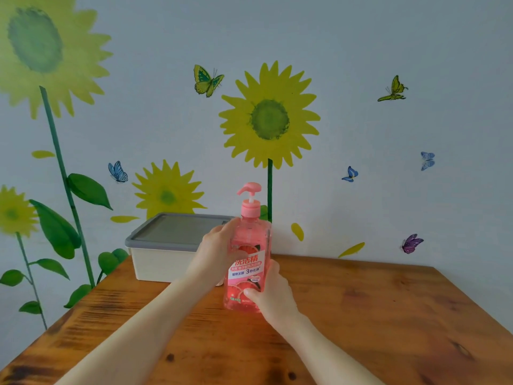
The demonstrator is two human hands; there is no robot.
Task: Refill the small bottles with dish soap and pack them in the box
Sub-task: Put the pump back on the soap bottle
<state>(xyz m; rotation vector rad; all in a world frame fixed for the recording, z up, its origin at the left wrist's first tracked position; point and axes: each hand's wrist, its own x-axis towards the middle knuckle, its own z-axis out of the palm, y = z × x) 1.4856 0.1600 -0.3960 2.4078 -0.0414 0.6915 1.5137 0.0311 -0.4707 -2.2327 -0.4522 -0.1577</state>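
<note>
Both hands (219,254) gripping soap bottle (248,262), box (166,245) partly hidden

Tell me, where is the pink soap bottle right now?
The pink soap bottle is mid-view on the wooden table, held between the left hand and right hand, just right of the lidded box.

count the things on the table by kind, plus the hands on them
pink dish soap pump bottle: 1
cream storage box with grey lid: 1
hands gripping the bottle: 2, left hand and right hand
small bottles in view: 0
total: 4
</note>
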